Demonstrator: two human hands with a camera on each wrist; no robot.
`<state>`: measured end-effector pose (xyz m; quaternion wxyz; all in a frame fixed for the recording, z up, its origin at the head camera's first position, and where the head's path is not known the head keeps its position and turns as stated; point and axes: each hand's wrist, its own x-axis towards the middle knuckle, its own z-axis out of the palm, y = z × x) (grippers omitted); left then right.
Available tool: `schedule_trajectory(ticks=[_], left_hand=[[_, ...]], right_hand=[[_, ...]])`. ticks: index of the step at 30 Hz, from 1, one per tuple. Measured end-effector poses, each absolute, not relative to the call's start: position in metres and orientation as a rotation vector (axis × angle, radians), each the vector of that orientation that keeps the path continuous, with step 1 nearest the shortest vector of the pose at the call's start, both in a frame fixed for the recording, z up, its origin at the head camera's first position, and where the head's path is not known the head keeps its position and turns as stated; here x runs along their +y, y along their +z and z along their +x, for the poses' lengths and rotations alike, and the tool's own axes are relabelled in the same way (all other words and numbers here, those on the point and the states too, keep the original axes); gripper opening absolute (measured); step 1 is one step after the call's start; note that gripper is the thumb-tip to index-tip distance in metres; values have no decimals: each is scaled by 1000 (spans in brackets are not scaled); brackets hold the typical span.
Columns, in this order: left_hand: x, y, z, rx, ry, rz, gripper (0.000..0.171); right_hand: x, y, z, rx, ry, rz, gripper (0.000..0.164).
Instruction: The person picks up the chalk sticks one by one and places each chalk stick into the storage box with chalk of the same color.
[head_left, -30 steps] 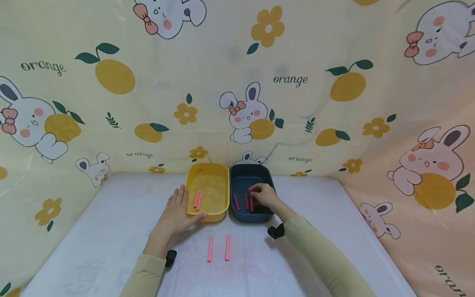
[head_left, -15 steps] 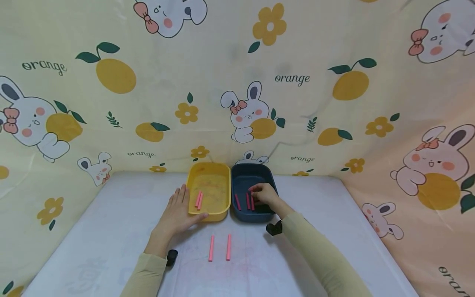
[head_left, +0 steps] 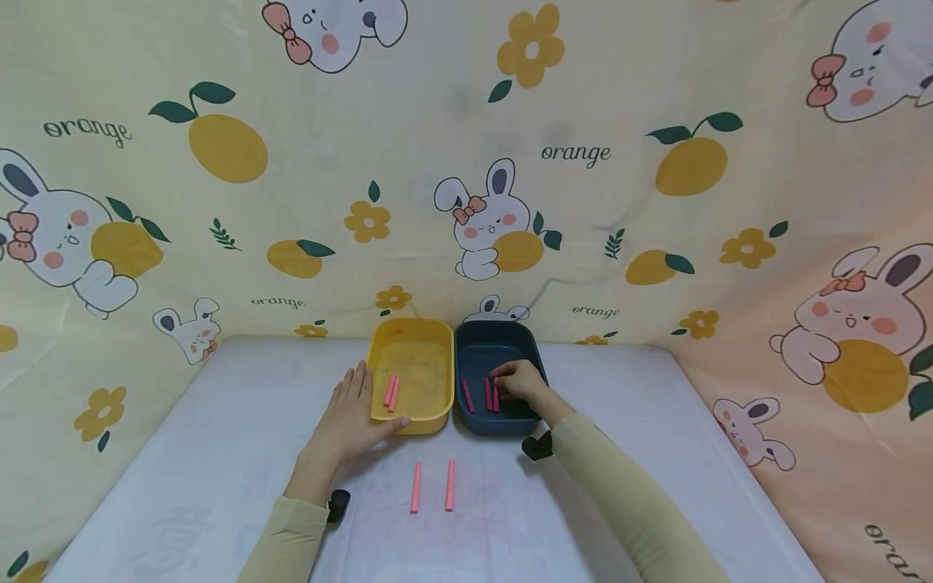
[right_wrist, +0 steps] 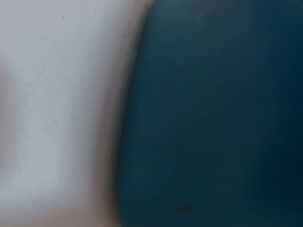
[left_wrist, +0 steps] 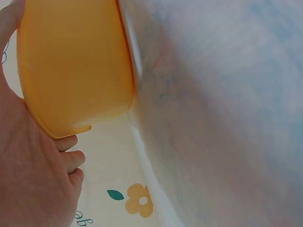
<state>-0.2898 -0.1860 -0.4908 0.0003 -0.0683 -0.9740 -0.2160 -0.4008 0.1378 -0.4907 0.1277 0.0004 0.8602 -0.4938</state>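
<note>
My left hand [head_left: 350, 413] lies along the left side of a yellow bin [head_left: 437, 417], fingers straight and thumb across its front rim. In the left wrist view, the left hand [left_wrist: 38, 161] touches the rim of the yellow bin [left_wrist: 75, 61]. Two pink chalk sticks [head_left: 392, 393] lie inside it. Reaching into the dark blue bin [head_left: 496, 426], my right hand [head_left: 521, 382] has curled fingers and pinches the upper end of a pink chalk stick [head_left: 496, 398]. Beside that are two more chalk sticks [head_left: 469, 397]. The right wrist view shows only the blue bin's wall [right_wrist: 203, 113] close up.
Two pink chalk sticks, a left one [head_left: 416, 487] and a right one [head_left: 449, 486], lie in front of the bins on the white tabletop [head_left: 619, 502]. The bins stand side by side against a patterned cloth backdrop [head_left: 408, 162].
Both hands hold nearly the same places. The head view has shifted slightly; the chalk sticks show no clear movement.
</note>
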Motion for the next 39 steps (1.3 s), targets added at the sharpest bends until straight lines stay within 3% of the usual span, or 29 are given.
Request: schedule_trajectory(ticks=[22, 39], left_hand=[[-182, -490, -290, -3078, -689, -187, 124], [-183, -487, -288, -3080, -695, -183, 130]], right_hand=[[139, -491, -399, 2513, -1470, 3, 24], [129, -465, -367, 2626, -1519, -188, 28]])
